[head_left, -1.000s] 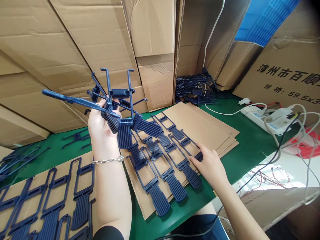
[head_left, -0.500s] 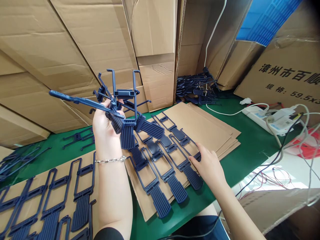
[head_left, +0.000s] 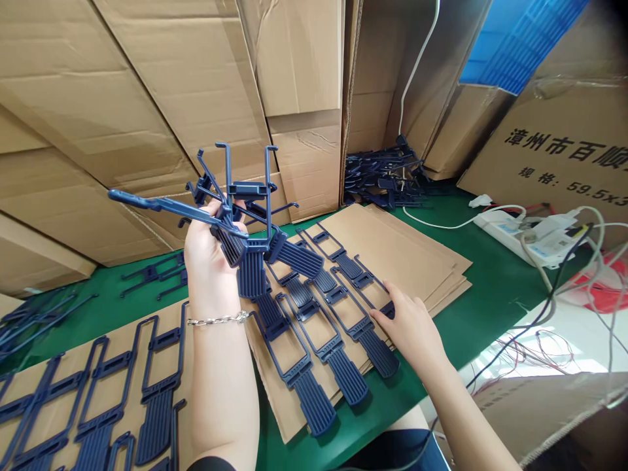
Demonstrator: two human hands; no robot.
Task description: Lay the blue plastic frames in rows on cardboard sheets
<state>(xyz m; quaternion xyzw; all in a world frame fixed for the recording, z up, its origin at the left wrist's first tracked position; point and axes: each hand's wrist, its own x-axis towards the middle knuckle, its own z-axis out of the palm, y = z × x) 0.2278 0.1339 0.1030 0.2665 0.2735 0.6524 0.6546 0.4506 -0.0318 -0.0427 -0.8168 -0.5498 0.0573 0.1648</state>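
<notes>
The left hand (head_left: 203, 245), with its bunch of plastic frames (head_left: 258, 244), has moved rightward and a little lower over the last second, while the right hand (head_left: 409, 320) stays at the same spot.

Nearest, ribbed frames (head_left: 346, 376) lie in rows on stacked cardboard sheets (head_left: 412, 242) on the green table (head_left: 461, 327); others (head_left: 156, 425) lie on a left-hand sheet (head_left: 122, 337). The right thumb and forefinger are slightly parted, closed around the sides of one frame (head_left: 364, 281) at the right of the rows; how tightly, I cannot tell. Above the rows, the left fingers curl around the bunch, which fans out in the air. Beyond are a white power strip (head_left: 520, 239) at right, a heap of dark parts (head_left: 385, 173), upright cardboard (head_left: 181, 72) and a blue basket (head_left: 520, 39).
</notes>
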